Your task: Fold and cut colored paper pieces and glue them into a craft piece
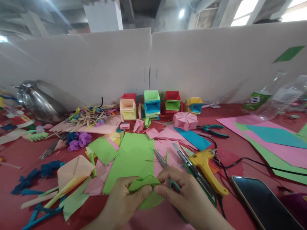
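Head view: both hands are pinching a small green folded paper (144, 182), creased into a raised ridge, at the desk's (21, 153) near edge. Left hand (122, 201) and right hand (184, 195) fingers are grasping it, with scissors (161, 159) just beyond.

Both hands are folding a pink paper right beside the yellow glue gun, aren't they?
Not quite. The paper is green, not pink. The head view shows the left hand and the right hand pinching a folded green paper, with the yellow glue gun right beside them.
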`<action>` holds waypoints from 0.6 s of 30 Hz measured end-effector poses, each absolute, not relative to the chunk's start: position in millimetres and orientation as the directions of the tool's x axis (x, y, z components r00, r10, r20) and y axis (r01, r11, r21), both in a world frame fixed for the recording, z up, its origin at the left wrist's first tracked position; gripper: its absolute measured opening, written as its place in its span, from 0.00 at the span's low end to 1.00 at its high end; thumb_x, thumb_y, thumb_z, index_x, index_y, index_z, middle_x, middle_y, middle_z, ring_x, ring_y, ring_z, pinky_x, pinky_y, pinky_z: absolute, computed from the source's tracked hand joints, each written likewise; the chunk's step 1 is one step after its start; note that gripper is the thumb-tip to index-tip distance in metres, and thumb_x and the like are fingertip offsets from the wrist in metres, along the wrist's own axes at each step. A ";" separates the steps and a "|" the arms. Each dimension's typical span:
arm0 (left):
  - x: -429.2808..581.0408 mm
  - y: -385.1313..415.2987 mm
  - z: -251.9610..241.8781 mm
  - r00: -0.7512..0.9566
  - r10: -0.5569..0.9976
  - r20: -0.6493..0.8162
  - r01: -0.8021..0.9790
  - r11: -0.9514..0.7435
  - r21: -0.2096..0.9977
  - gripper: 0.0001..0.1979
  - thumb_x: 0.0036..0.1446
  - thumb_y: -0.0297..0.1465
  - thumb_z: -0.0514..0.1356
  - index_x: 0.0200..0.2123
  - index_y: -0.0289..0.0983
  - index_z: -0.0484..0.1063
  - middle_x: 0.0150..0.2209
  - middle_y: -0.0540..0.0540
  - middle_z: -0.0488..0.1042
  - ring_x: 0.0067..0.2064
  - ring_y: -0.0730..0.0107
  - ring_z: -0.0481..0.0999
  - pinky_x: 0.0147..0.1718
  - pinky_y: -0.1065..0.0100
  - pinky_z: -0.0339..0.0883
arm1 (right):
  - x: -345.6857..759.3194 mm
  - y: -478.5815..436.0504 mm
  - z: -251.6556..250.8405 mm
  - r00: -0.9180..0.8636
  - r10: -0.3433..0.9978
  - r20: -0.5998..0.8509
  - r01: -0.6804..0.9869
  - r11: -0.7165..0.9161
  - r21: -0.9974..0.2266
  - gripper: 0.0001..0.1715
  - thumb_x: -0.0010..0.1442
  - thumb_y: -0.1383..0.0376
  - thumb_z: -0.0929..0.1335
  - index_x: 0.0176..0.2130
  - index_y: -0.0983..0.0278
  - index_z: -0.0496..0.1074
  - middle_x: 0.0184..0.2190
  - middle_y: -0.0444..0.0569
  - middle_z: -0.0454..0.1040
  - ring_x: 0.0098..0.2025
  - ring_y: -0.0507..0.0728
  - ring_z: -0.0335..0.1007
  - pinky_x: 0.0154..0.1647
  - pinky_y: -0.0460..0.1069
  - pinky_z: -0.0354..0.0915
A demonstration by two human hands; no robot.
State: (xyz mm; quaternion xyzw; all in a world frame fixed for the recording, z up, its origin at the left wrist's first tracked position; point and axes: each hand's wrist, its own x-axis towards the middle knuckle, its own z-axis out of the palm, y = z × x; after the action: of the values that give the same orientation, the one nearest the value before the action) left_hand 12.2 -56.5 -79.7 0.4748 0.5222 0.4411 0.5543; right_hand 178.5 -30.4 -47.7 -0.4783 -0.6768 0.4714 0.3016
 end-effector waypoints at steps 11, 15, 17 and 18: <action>16.2 -57.4 -78.9 0.037 0.985 -0.169 -0.043 0.171 0.984 0.19 0.42 0.43 0.65 0.15 0.34 0.66 0.15 0.56 0.53 0.19 0.79 0.49 0.17 0.75 0.46 | 177.2 -32.0 -47.5 -0.368 0.930 -0.027 0.412 0.137 -0.901 0.11 0.53 0.62 0.67 0.22 0.63 0.67 0.21 0.42 0.65 0.27 0.52 0.61 0.27 0.44 0.57; 13.4 -55.5 -84.5 -0.003 0.987 -0.161 -0.022 0.161 0.987 0.18 0.43 0.41 0.65 0.16 0.34 0.66 0.15 0.55 0.55 0.19 0.79 0.52 0.17 0.75 0.48 | 178.2 -30.2 -46.3 -0.388 0.920 -0.060 0.372 0.097 -0.923 0.06 0.52 0.64 0.67 0.26 0.64 0.69 0.23 0.42 0.67 0.28 0.52 0.62 0.29 0.44 0.59; 11.9 -54.5 -88.1 -0.021 0.987 -0.160 -0.018 0.160 0.987 0.17 0.43 0.41 0.65 0.18 0.34 0.69 0.16 0.54 0.58 0.20 0.77 0.55 0.18 0.75 0.51 | 178.5 -29.5 -46.2 -0.391 0.919 -0.050 0.366 0.105 -0.925 0.05 0.51 0.64 0.67 0.27 0.64 0.70 0.24 0.43 0.68 0.29 0.52 0.63 0.30 0.45 0.59; 11.4 -54.1 -89.4 -0.027 0.987 -0.162 -0.024 0.161 0.987 0.16 0.43 0.41 0.65 0.19 0.33 0.70 0.16 0.53 0.60 0.20 0.77 0.57 0.18 0.75 0.53 | 178.5 -29.3 -46.5 -0.386 0.921 -0.046 0.370 0.109 -0.923 0.05 0.51 0.65 0.67 0.26 0.64 0.70 0.24 0.43 0.68 0.29 0.52 0.63 0.30 0.45 0.59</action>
State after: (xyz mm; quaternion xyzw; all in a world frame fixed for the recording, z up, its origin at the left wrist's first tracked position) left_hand 11.4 -54.1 -89.4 0.4454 0.5405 0.4703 0.5369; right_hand 178.5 -29.3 -46.5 -0.4710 -0.6851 0.4731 0.2915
